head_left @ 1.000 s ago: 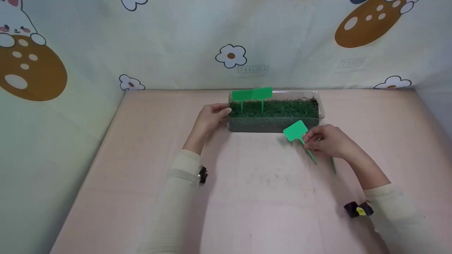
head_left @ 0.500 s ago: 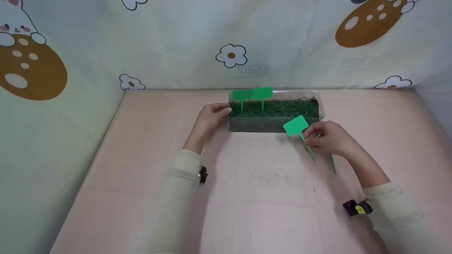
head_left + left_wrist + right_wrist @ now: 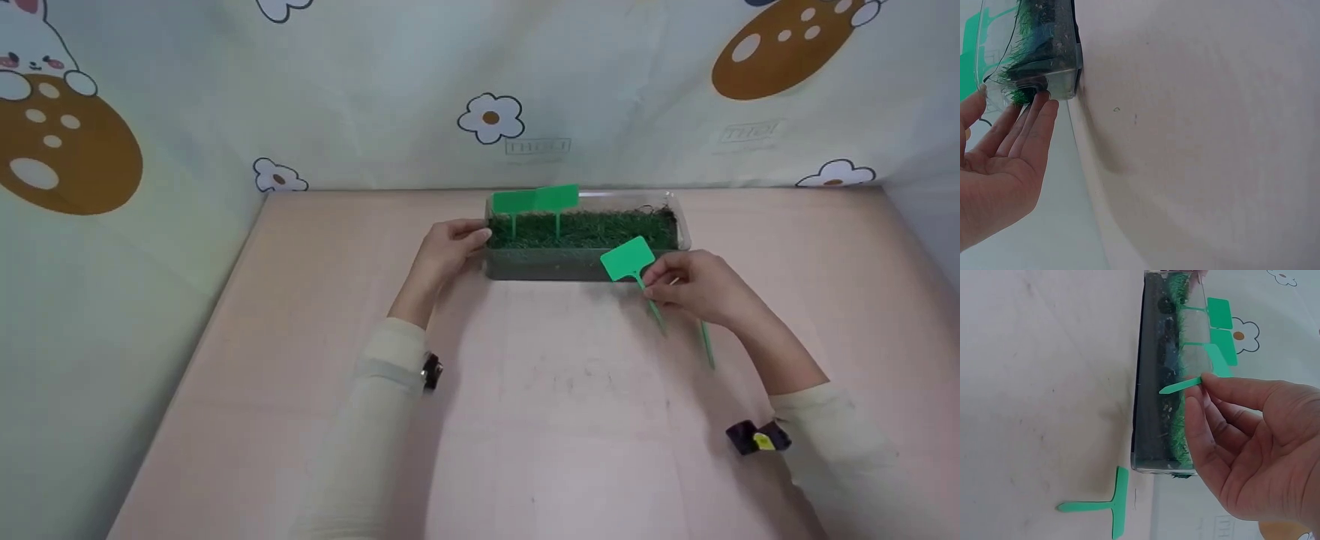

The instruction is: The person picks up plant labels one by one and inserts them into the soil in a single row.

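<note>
In the head view, a clear plastic tub (image 3: pixel 555 265) of dark soil and short green grass (image 3: pixel 600 229) stands at the table's back. Two green T-shaped plant labels (image 3: pixel 557 198) are upright in its left part. My left hand (image 3: pixel 444 253) touches the tub's left end, fingers mostly straight in the left wrist view and thumb tip at the rim. Between thumb and fingertips, my right hand (image 3: pixel 697 283) pinches the stem of a third plant label (image 3: pixel 628 259), its plate up and pointed end down, in front of the tub's right part. Another plant label (image 3: pixel 1118 503) lies on the table.
A pink-covered table (image 3: pixel 525 420) bears a few small dark specks. Behind it hangs a pale cloth backdrop (image 3: pixel 375 97) printed with flowers and brown ovals. The lying label's stem (image 3: pixel 707 345) shows beneath my right hand, its plate hidden in the head view.
My right hand has moved slightly up and away from me with the plant label, whose plate now overlaps the tub's front more. The left hand and tub stay put.
</note>
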